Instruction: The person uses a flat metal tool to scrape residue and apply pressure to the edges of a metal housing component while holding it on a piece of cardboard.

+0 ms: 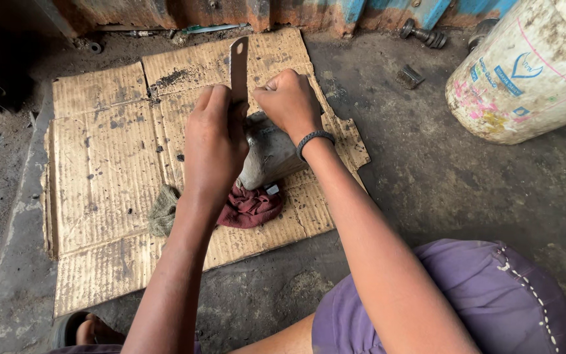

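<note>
L hand [214,147] fingers wrapped tight round flat metal blade [238,69], upright for leverage. R hand [289,101] fisted, pinning grey lump [266,157] on rags [250,206] over cardboard [99,183], prob. to stop slip.

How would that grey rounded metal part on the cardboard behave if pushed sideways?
The grey rounded metal part looks solid, so probably heavy for its size. Its curved body might rock or roll, though the dark red rag bunched under it likely damps that. Its dull, grimy surface may be slippery. The left hand and right hand are on it now.
</note>
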